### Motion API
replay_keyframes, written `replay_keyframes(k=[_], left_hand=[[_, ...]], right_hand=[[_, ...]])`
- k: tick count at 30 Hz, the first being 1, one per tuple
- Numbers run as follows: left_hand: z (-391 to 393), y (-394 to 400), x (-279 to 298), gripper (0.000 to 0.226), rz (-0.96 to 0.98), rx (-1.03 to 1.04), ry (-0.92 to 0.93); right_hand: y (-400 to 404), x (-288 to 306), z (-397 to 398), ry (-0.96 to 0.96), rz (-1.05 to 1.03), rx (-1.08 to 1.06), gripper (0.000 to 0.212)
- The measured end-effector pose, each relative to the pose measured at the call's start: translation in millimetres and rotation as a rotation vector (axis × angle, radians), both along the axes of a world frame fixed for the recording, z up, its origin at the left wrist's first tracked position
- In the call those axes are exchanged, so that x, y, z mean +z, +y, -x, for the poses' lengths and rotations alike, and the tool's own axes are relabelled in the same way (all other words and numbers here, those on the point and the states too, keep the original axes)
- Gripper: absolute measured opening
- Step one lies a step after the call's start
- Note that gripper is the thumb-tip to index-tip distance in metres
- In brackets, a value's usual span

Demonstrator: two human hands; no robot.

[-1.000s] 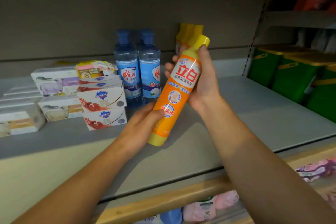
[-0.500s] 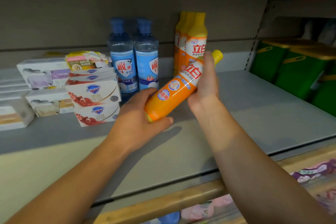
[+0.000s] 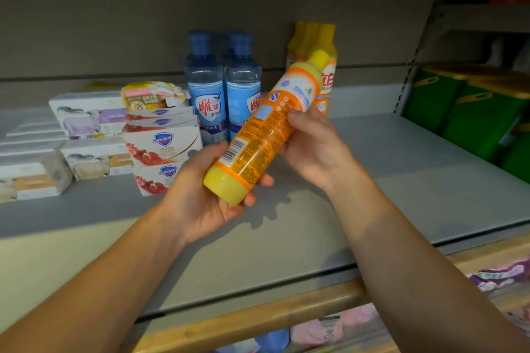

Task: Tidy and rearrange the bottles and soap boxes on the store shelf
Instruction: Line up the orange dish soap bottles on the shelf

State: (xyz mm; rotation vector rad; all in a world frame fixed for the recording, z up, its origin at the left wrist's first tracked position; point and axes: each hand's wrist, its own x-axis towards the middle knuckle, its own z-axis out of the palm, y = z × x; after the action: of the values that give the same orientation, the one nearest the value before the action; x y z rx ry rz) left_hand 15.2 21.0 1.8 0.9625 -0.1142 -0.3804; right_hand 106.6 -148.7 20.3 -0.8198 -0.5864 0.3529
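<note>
The orange bottle (image 3: 259, 135) is up in the air above the grey shelf (image 3: 401, 180), tilted, with its yellow cap end pointing up and back. Its back label with the barcode faces us. The left hand (image 3: 206, 198) cups the round yellow bottom, fingers curled under it. The right hand (image 3: 312, 143) wraps around the middle, thumb on top.

The bottle is a long, smooth plastic tube. It looks full, so it is probably a bit heavy for its size, and the shiny label could be slippery. The plastic may squash a little if squeezed hard. The best place to hold it is around the middle, with a hand under the bottom, just like now.

Behind it stand more orange bottles (image 3: 324, 66) against the back wall. Beside them are two clear blue bottles (image 3: 223, 89). To the left, the soap boxes (image 3: 160, 149) are flat cardboard with sharp corners, stacked up. The far ones look blurry, so I cannot read them.
</note>
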Motion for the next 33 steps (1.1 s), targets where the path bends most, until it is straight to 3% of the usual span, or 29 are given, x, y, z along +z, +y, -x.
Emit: replay_keyframes(k=[3,5,10,13,15,20,25,29,33], left_hand=[[-3.0,-2.6,-1.1,0.048,-0.037,0.015,0.001],[-4.6,-10.2,-3.9,0.048,-0.202,0.167,-0.025],[-4.4,-24.3,-14.5,0.037,-0.777,0.448,-0.318],[-5.4,-22.0,-15.0,0.028,-0.976,0.585,-0.443],[-4.3,-19.8,-14.0,0.028,-0.922,0.603,-0.402],[-1.2,-14.5,-9.5,0.048,-0.4,0.275,-0.102],[-1.8,-4.3,-6.5,0.057,-0.13,-0.027,0.055],[-2.3,-4.3,-7.2,0.058,-0.162,-0.074,0.042],[-4.7,-19.1,-14.6,0.054,-0.386,0.283,-0.115]], right_hand=[[3.6,-0.8,0.6,0.026,0.003,-0.161,0.065],[6.8,-2.3,-0.4,0.024,0.055,-0.325,0.053],[15.9,-4.7,3.4,-0.116,0.308,-0.787,0.058],[18.9,-6.8,5.0,-0.171,0.337,-0.867,0.056],[21.8,-6.0,6.3,-0.167,0.328,-0.815,0.056],[23.3,-5.8,7.9,-0.067,0.294,-0.598,0.067],[27.1,-9.6,9.3,-0.078,0.338,-0.492,0.045],[29.9,-10.5,11.5,-0.067,0.38,-0.549,0.037],[22.0,-6.3,11.4,-0.121,0.436,-0.656,0.045]])
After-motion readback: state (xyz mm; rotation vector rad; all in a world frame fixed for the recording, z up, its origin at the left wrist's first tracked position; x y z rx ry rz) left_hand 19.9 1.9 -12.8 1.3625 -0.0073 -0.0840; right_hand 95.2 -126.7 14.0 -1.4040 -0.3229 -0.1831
